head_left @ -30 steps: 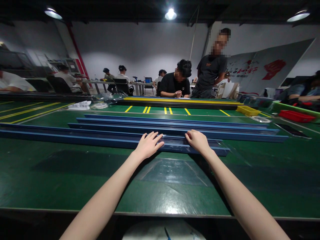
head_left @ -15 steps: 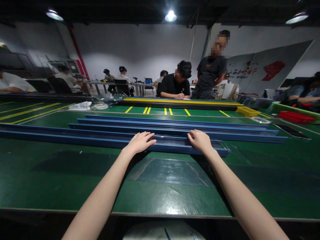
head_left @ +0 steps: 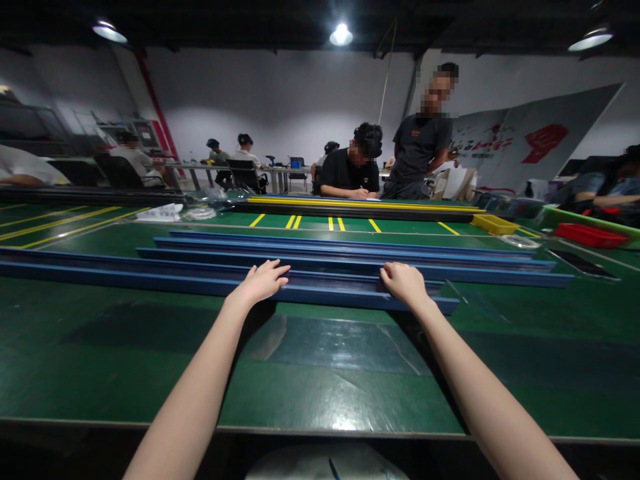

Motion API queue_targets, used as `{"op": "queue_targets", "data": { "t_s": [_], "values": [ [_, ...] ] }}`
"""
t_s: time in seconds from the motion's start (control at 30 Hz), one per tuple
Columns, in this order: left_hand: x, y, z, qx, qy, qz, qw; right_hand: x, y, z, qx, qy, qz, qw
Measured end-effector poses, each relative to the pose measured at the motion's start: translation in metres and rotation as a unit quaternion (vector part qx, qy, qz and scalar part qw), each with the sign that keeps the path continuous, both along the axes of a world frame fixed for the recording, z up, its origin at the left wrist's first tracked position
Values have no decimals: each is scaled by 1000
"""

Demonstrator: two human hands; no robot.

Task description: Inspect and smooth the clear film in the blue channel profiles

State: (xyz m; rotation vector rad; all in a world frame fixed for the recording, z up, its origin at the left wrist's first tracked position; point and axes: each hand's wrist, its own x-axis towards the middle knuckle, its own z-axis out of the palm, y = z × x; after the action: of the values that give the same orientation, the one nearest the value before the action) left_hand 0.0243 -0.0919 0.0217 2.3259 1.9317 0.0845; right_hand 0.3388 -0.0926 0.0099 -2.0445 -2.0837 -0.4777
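A long blue channel [head_left: 330,293] with raised side walls lies across the green table in front of me. My left hand [head_left: 259,281] rests on it, fingers stretched out and a little spread, palm down. Farther right, near the channel's right end, my right hand [head_left: 404,283] has its fingers curled over and into the channel; the fingertips are hidden. Just behind lie more channels of the same blue, one [head_left: 480,274] close to the first and another [head_left: 480,252] farther back.
Clear plastic sheet [head_left: 345,343] lies flat on the green table [head_left: 320,400] before the channels. A phone [head_left: 584,265], red tray [head_left: 590,235] and yellow tray [head_left: 493,224] sit at right. Yellow and black strips [head_left: 365,205] lie beyond. A person [head_left: 350,170] writes opposite; another [head_left: 423,147] stands.
My left hand has slid left along the channel, its fingers still stretched. My right hand has shifted very slightly right and stays curled over the channel.
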Motion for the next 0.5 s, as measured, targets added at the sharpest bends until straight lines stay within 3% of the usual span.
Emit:
{"op": "queue_targets", "data": {
  "t_s": [0.2, 0.37, 0.5],
  "values": [
    [36, -16, -2, 145, 7, -64, 987, -10, -2, 0, -1, 6, -6, 1000],
    [61, -20, -17, 160, 8, -129, 979, -16, -4, 0, 9, 8, 3, 1000],
    [63, -19, -23, 149, 14, -132, 980, -18, -4, 0, 10, 15, 8, 1000]
  ]
}}
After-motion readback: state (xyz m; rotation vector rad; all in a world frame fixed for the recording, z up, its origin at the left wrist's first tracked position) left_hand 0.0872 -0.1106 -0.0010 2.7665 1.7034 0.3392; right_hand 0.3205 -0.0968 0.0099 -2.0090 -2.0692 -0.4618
